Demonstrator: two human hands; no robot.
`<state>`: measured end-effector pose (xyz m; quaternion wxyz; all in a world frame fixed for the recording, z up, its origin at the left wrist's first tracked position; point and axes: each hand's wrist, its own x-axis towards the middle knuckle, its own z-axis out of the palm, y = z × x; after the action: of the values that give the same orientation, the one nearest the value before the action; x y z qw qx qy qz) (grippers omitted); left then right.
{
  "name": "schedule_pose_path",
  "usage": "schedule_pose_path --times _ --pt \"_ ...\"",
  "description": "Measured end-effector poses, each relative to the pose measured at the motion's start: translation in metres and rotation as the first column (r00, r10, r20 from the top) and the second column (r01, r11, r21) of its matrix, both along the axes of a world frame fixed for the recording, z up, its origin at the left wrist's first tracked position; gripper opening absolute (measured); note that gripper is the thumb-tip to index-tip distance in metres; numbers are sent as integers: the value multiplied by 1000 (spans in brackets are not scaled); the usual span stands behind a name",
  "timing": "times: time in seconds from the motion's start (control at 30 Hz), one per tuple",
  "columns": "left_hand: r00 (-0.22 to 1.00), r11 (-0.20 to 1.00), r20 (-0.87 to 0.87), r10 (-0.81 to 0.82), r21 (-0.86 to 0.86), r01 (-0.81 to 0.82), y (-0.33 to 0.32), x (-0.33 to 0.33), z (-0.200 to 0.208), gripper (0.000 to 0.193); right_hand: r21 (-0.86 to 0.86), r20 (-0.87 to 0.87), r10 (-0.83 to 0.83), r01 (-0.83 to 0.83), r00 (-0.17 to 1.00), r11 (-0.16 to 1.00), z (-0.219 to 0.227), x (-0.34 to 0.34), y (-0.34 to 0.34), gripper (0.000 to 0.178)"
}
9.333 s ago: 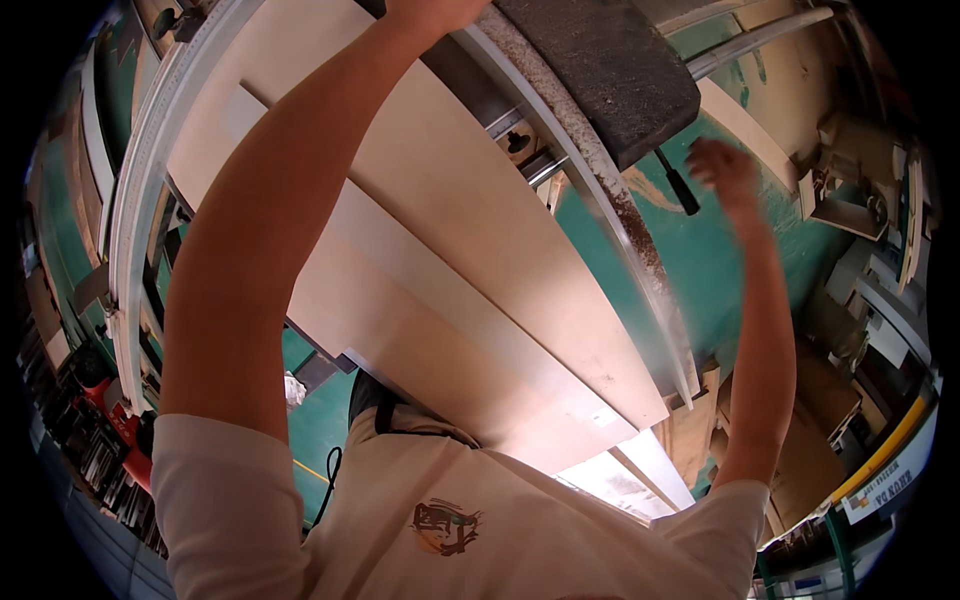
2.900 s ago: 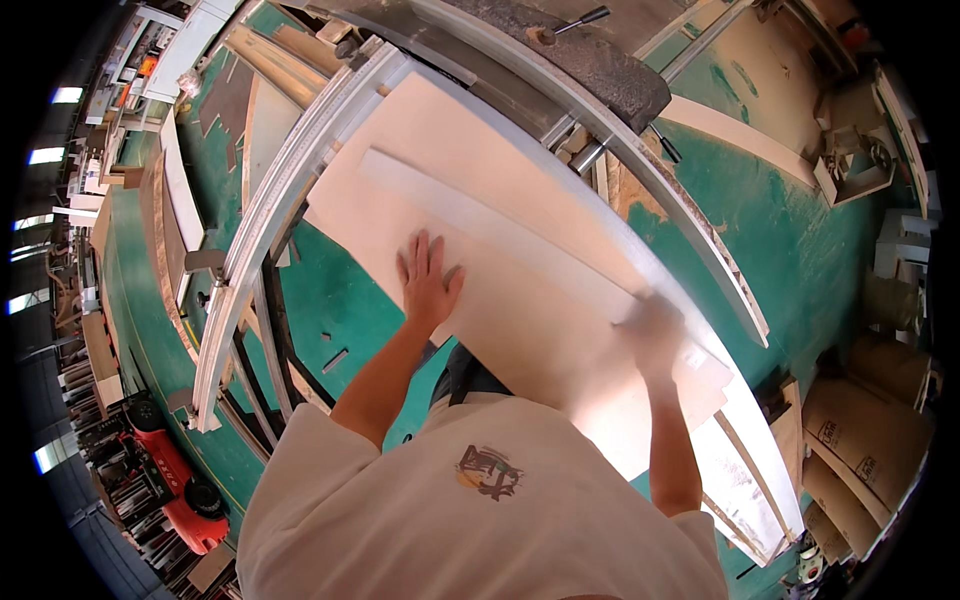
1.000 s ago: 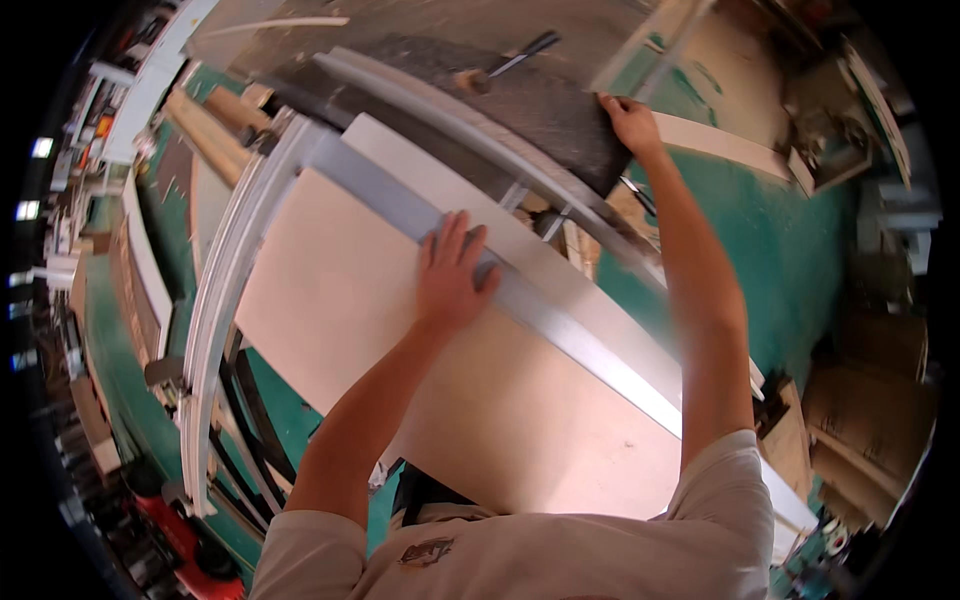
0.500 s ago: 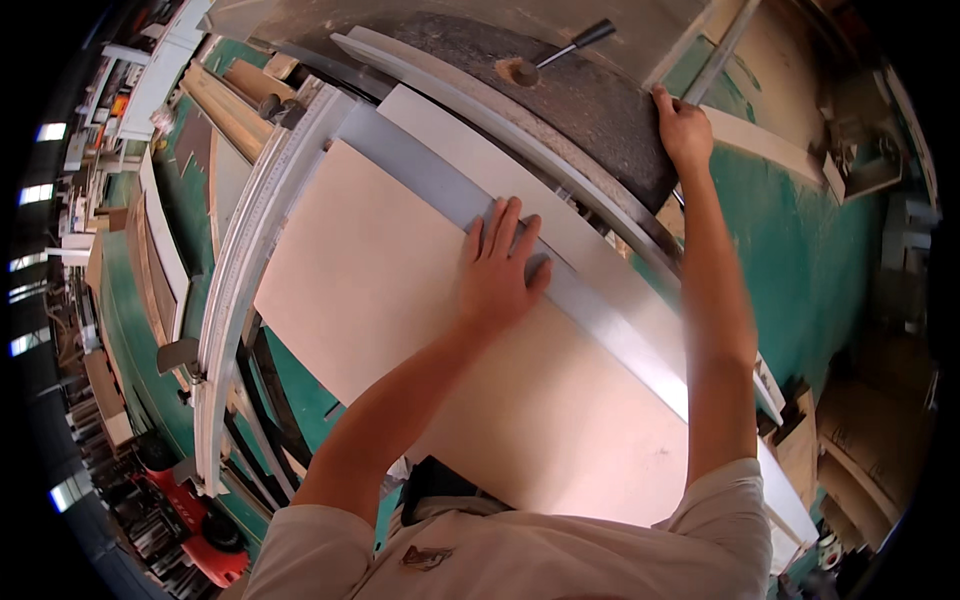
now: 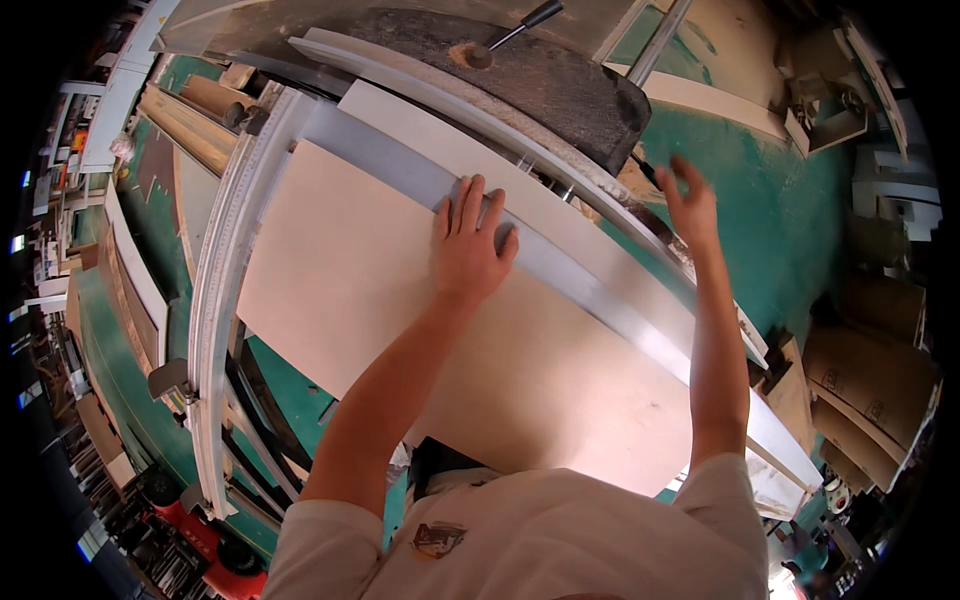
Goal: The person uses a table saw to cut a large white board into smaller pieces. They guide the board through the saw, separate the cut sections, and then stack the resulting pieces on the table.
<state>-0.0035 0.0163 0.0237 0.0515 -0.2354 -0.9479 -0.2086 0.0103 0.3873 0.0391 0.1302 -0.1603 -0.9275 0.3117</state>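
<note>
A large pale board (image 5: pixel 340 240) lies across the grey metal sliding table (image 5: pixel 385 165) of what looks like a panel saw. Flat on it rests my left hand (image 5: pixel 470 245), fingers spread over the board's far edge and onto the metal. My right hand (image 5: pixel 690 205) is raised in the air beyond the machine's right end, fingers apart and slightly smeared by motion, with nothing visible in it. Nearest to it is a small black handle (image 5: pixel 645 170) below the corner of the dark, dusty machine part (image 5: pixel 560 80). A lever with a black grip (image 5: pixel 540 13) rises from that part.
A scaled crosscut fence (image 5: pixel 225 230) with a stop (image 5: pixel 172 382) runs along the board's left end. Timber strips (image 5: pixel 190 130) lie farther left. Brown cartons (image 5: pixel 870 370) stand at right on the green floor (image 5: pixel 760 200). A red machine (image 5: pixel 190 535) is at lower left.
My right hand has let go of the dark machine part's corner and moved down, away from it. My left hand stays flat on the board. The view has shifted slightly.
</note>
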Motion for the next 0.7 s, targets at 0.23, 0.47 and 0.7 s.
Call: schedule_pose_path --times 0.23,0.47,0.7 --pt "1000 1000 -5 -6 -12 6 10 1 -4 55 -196 655 132 -1 744 981 19 83 42 92" --pt "994 999 -112 -17 43 22 8 -2 -15 49 -255 642 180 -14 745 967 7 78 45 88" --pt "987 999 -157 -27 23 31 8 0 -18 45 -256 633 148 25 760 966 18 80 41 81"
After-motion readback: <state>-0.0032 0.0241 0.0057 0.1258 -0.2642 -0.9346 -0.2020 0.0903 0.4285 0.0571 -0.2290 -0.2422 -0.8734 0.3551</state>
